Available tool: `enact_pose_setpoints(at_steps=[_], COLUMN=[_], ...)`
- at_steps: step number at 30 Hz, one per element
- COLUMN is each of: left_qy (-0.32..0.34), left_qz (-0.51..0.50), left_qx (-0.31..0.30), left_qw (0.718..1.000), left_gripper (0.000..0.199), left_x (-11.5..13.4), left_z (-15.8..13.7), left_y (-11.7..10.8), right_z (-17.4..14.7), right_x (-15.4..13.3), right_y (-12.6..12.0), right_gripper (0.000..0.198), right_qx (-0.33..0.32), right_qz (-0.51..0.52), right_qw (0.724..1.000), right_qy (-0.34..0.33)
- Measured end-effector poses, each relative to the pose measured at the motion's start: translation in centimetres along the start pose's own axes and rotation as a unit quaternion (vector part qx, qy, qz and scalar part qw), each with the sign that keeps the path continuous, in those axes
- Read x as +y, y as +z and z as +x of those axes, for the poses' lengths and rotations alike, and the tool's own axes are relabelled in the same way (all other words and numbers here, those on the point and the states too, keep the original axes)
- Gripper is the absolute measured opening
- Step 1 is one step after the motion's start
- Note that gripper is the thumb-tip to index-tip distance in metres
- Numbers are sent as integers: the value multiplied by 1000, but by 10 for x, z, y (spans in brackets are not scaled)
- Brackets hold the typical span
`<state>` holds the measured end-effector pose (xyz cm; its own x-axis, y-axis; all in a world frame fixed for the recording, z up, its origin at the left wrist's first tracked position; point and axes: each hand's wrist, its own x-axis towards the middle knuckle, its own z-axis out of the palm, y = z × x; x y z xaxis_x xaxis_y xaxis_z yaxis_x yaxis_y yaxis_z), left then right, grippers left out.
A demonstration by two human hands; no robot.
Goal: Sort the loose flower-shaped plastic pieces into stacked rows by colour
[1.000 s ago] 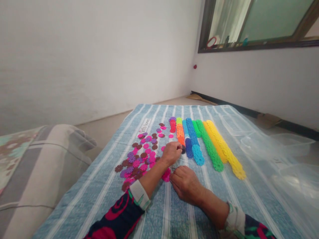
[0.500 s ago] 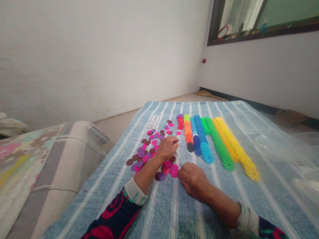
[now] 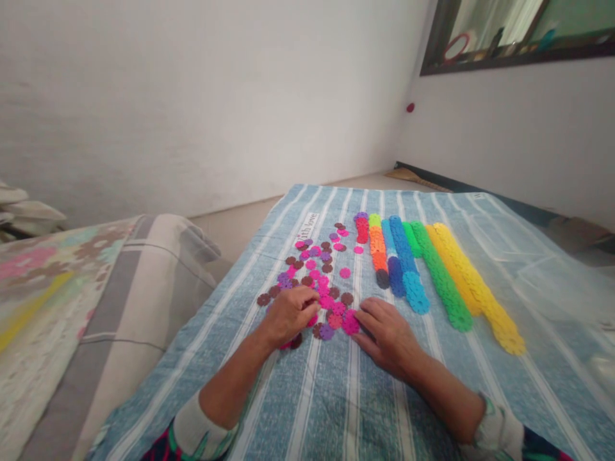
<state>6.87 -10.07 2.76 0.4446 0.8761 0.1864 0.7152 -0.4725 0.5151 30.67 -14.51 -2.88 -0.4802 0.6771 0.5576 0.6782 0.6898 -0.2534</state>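
Loose snowflake discs in pink, purple and brown lie scattered over the striped cloth, among them a lone pink disc (image 3: 344, 273) and a brown disc (image 3: 264, 299). My left hand (image 3: 292, 315) is low over the near left part of them, thumb and fingers pinched together; what they hold, if anything, is hidden. Between the fingers of my right hand (image 3: 388, 334) is the edge of a pink snowflake disc (image 3: 350, 322), which may be more than one stacked. Just left of it lie more pink discs (image 3: 338, 309) and a purple disc (image 3: 327, 331).
Overlapping rows of discs lie to the right: a red row (image 3: 362, 230), an orange row (image 3: 377, 240), a blue row (image 3: 402, 246), a green row (image 3: 442, 275) and a yellow row (image 3: 473, 282). Clear plastic (image 3: 538, 269) lies beyond them. A covered bed (image 3: 158, 256) stands left.
My left hand has drawn back toward me and left, from the middle of the loose discs. A pink disc now lies apart near where it was. My right hand stays at the pink disc.
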Motion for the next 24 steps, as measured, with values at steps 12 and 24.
enact_pose_setpoints(at_steps=[12,24], left_qy=[113,47], left_qz=[122,200], left_qx=[-55,10], left_qw=[984,979], left_gripper=[5,22], left_x=[22,-7], left_z=[-17,-12], left_y=[31,25], right_z=[-5,-2], right_x=[3,2], right_y=[3,1], right_gripper=[16,21], right_qx=[-16,-20], right_qz=[-7,-6], right_qw=[999,999], right_qy=[33,30])
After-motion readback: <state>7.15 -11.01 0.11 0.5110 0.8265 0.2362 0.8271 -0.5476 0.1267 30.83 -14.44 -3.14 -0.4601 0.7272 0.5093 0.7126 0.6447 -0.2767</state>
